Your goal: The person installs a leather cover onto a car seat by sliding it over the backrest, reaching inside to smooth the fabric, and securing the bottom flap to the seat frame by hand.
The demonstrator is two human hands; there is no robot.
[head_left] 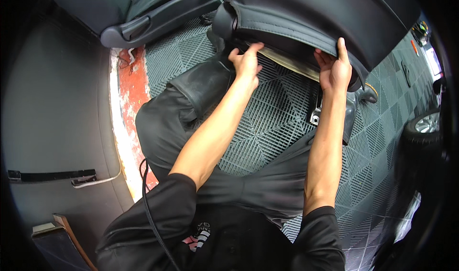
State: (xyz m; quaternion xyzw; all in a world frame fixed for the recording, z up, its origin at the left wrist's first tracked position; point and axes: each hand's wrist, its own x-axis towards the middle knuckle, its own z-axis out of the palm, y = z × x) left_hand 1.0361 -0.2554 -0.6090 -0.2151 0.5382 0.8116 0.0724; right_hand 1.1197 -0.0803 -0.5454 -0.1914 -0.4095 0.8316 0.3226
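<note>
A car seat in a smooth black seat cover (311, 12) stands before me, its stitched lower flap (287, 29) curving over a dark gap. Below that gap runs a pale strip (287, 63). My right hand (334, 72) grips the flap's right part, thumb on the outer face and fingers curled beneath the edge. At the left end of the gap is my left hand (247, 67), fingers apart, its fingertips close to the pale strip. Whether they touch it I cannot tell. A metal bracket (314, 117) shows under the seat, beside my right forearm.
Another dark car seat (162, 20) stands at the far left. Grey grid tiles (258, 127) cover the floor, with a red and white painted edge (134, 94) on the left. A black padded surface (57, 103) lies beyond it. A wheel (425, 125) is at right.
</note>
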